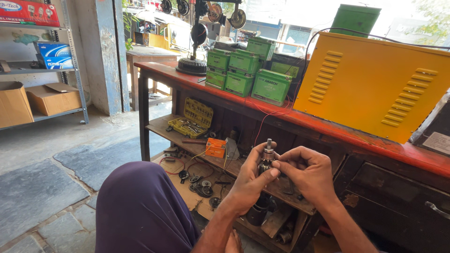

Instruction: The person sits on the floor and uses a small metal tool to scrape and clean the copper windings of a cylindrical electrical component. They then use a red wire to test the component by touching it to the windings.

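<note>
Both hands hold a small metal motor part [267, 158] with a shaft sticking up, in front of a wooden bench. My left hand [251, 180] grips it from the left with thumb and fingers. My right hand [305, 172] pinches its right side with the fingertips. My knee in purple cloth [140, 206] fills the lower left.
A red-topped bench [328, 126] carries several green boxes [243, 72] and a large yellow metal case [375, 84]. A yellow tool set [192, 119] and an orange meter [215, 147] lie on the lower shelf. Small round parts [199, 185] lie below. Metal shelving [42, 61] stands far left.
</note>
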